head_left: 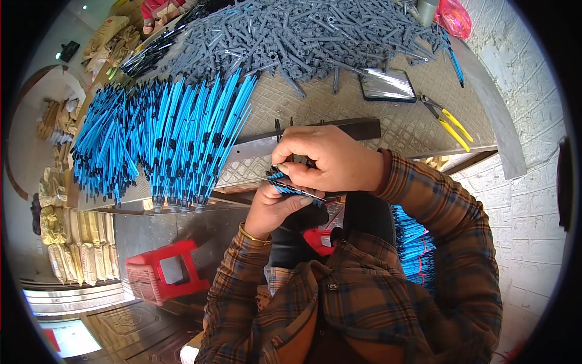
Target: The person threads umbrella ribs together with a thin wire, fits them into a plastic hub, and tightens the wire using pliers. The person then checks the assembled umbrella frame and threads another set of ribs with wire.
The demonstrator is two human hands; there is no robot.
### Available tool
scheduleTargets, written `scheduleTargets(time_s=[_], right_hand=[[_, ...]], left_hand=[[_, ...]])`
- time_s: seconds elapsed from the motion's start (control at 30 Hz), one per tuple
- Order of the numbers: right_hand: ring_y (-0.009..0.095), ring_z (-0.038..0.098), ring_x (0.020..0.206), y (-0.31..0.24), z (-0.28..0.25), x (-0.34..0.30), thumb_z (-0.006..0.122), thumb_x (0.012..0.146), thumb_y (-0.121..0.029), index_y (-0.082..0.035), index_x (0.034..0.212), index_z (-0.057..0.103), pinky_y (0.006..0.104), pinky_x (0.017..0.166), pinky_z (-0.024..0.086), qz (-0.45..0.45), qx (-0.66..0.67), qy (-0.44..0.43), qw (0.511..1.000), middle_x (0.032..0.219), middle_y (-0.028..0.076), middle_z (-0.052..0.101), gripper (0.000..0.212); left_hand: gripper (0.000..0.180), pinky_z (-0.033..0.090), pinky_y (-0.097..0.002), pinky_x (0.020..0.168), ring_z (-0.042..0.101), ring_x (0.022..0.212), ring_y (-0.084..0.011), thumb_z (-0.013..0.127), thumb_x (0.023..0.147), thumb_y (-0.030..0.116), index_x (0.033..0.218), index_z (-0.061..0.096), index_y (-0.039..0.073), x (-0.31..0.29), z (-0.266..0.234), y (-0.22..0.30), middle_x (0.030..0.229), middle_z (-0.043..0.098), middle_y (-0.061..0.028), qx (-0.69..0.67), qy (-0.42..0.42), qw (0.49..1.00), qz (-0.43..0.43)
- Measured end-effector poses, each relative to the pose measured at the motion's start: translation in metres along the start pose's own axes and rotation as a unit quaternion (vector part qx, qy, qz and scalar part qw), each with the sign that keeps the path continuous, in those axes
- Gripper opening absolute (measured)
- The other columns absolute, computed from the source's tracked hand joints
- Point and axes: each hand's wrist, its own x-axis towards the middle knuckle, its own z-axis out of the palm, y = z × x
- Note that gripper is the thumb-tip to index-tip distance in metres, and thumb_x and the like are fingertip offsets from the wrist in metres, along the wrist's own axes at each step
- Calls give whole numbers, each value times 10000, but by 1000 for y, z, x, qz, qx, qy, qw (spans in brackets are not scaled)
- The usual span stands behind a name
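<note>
Just above the middle of the frame, a small bundle of thin blue-and-black rods (pixel 290 185) is held between both hands, close to the near edge of the patterned worktable (pixel 364 112). The right hand (pixel 330 159) is curled over the bundle from above, its fingers closed on the rod tips, while the left hand (pixel 273 209) is cupped beneath, fingers wrapped around the lower part; a gold bangle (pixel 253 236) is seen at that wrist. The rods are judged to be light, narrow and fairly stiff plastic, smooth enough to slide against one another, so a loose bundle could fan out or slip; a hold around the middle of the bundle, with the ends steadied by the other hand, is judged the surest. Single rods would likely bend a little but not break under gentle pinching. To the left of the hands, a broad spread of like blue rods (pixel 163 136) is laid across the table, its black ends overhanging the near edge. In the upper middle, a large heap of grey plastic parts (pixel 303 36) is piled. To the upper right, a dark flat tray (pixel 387 85) and yellow-handled pliers (pixel 448 121) are lying just beside each other. Below the table at lower left, a red plastic stool (pixel 163 270) is seen, and more blue rods (pixel 415 242) are stacked at the right of the plaid sleeve.
</note>
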Motion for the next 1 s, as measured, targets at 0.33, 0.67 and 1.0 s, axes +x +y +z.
scheduleTargets(time_s=[0.33, 0.67, 1.0], right_hand=[[242, 601, 731, 2, -5, 0, 591, 773, -47, -39, 944, 581, 305, 628, 475, -19, 16, -24, 999, 856, 91, 594, 172], [228, 609, 706, 0, -4, 0, 579, 786, -47, -27, 929, 577, 300, 615, 474, 22, 42, -27, 999, 824, 88, 605, 144], [226, 604, 668, -2, 3, 0, 587, 787, -54, -36, 888, 567, 306, 593, 467, -3, 21, 41, 999, 778, 77, 599, 104]], left_hand=[[134, 462, -314, 859, 602, 956, -181, 599, 818, -33, 945, 606, 10, 0, -5, -2, 954, 652, -94, -65, -22, 998, -15], [119, 482, -325, 835, 619, 935, -209, 605, 805, -51, 907, 587, 8, 0, -5, 0, 924, 634, -84, -77, -9, 997, -5], [115, 470, -309, 838, 597, 939, -164, 623, 801, -37, 898, 589, 17, 1, -5, 2, 928, 630, -55, -8, -4, 1000, -3]])
